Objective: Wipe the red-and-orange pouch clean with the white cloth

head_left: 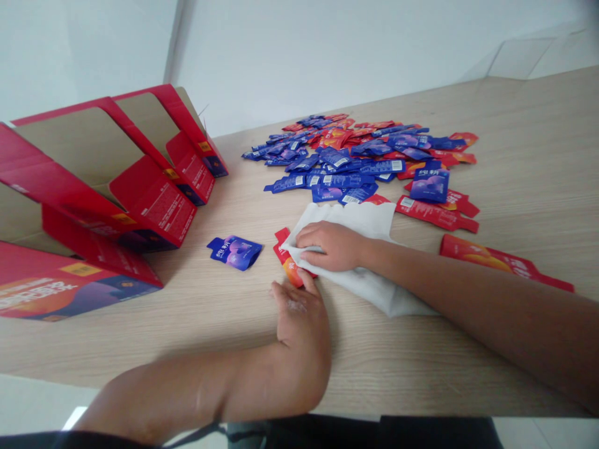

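Note:
A small red spouted pouch (293,268) with an orange picture lies flat on the table, partly covered. My left hand (300,308) holds its near end, thumb on the left and a fingertip on the right; the other fingers are hidden. Pressed onto the pouch's upper right part is a white cloth (369,218), bunched in the closed fingers of my right hand (332,245). The rest of the cloth spreads out under my right wrist. Just left of the red pouch rests a blue pouch (235,252) with a purple picture.
Several red boxes (159,199) with open sides stand in a row at the left. A heap of blue and red pouches (346,159) covers the back middle. A larger red pouch (496,259) lies beyond my right forearm. A white wall (327,56) borders the wooden table (224,324).

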The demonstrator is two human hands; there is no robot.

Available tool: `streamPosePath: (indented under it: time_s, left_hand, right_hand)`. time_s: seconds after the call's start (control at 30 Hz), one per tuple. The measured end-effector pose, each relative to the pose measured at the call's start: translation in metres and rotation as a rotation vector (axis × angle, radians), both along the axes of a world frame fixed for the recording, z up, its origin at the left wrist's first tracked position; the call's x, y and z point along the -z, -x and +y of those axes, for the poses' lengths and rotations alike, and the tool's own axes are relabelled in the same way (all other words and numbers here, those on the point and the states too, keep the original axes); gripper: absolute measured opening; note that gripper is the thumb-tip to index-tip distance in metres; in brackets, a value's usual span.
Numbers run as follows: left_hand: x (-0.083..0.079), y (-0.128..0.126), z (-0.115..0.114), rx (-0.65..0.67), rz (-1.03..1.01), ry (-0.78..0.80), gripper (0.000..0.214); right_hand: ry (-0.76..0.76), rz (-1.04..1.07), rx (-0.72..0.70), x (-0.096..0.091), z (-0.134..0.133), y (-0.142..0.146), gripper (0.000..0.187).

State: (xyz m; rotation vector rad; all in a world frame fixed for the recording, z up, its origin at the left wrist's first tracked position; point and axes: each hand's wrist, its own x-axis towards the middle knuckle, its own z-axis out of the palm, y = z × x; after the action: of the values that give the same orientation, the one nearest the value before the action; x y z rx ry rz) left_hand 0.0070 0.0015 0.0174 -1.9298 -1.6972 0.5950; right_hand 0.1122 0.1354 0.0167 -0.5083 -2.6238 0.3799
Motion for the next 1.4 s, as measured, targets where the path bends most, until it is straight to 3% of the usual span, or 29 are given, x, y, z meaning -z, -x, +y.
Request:
streamPosePath:
  time_s: [1.4]
  left_hand:
    - [-0.0048, -0.0030, 0.0005, -0.039, -0.013, 0.036, 0.054]
  right_hand:
    - [0.002, 0.000, 0.000, -0.0001, 0.0001, 0.0008, 0.017]
